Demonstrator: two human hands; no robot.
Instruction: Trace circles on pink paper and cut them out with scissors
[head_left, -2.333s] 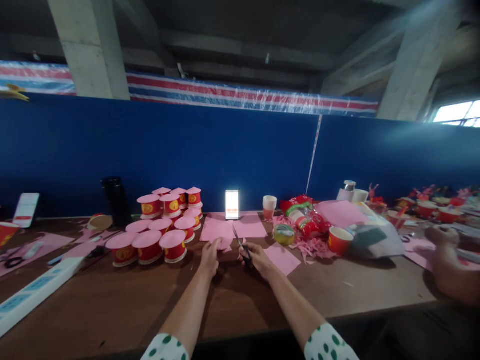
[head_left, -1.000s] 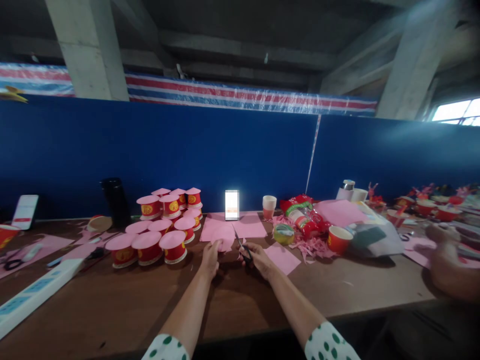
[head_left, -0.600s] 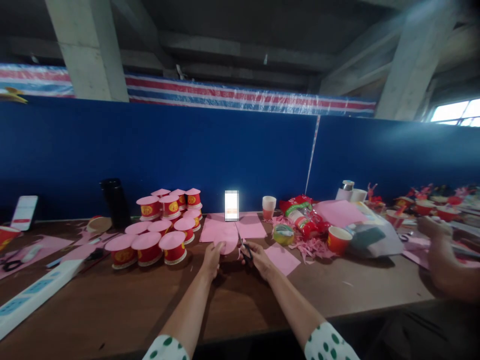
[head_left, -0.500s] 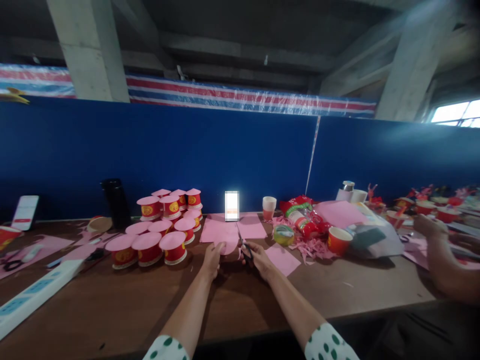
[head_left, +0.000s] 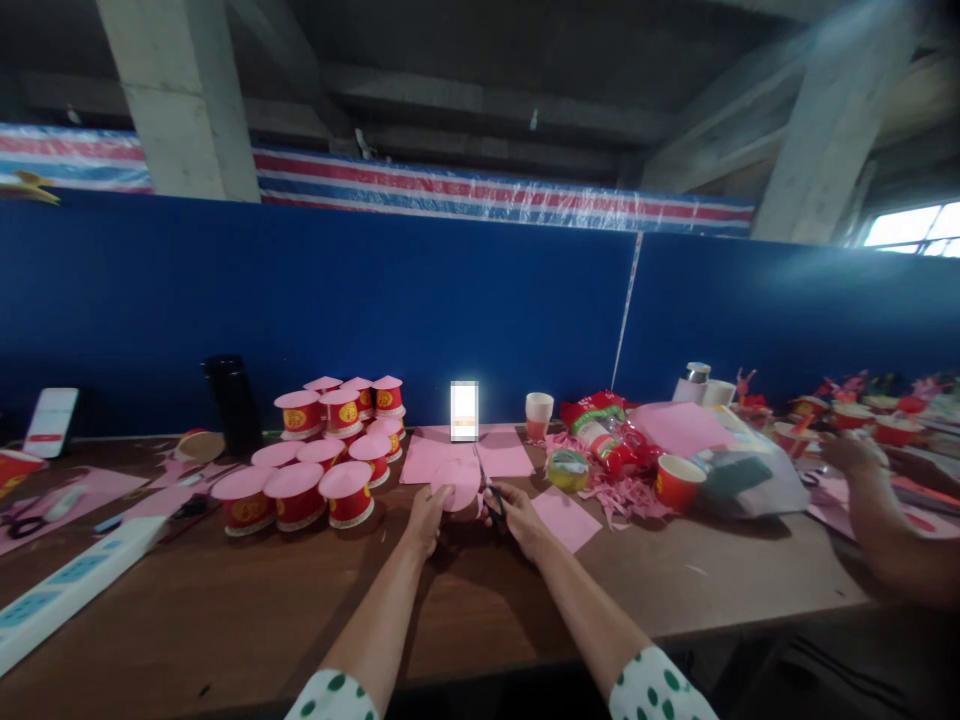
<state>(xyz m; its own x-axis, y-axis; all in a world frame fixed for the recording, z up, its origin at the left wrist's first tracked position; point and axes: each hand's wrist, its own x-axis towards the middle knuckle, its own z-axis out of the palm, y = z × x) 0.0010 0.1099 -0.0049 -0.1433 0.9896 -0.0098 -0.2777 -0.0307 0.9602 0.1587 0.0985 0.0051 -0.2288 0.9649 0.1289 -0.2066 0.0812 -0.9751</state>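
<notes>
Pinching a pink disc (head_left: 460,484), the left hand (head_left: 425,518) partly hides it; the right hand (head_left: 517,514) grips partly covered scissors (head_left: 492,498).

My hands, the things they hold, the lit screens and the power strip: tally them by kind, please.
Left hand and right hand: 2
Round pink paper, held: 1
Scissors, held: 1
Centre lit screen and far-left lit screen: 2
Power strip: 1
Total: 7
</notes>
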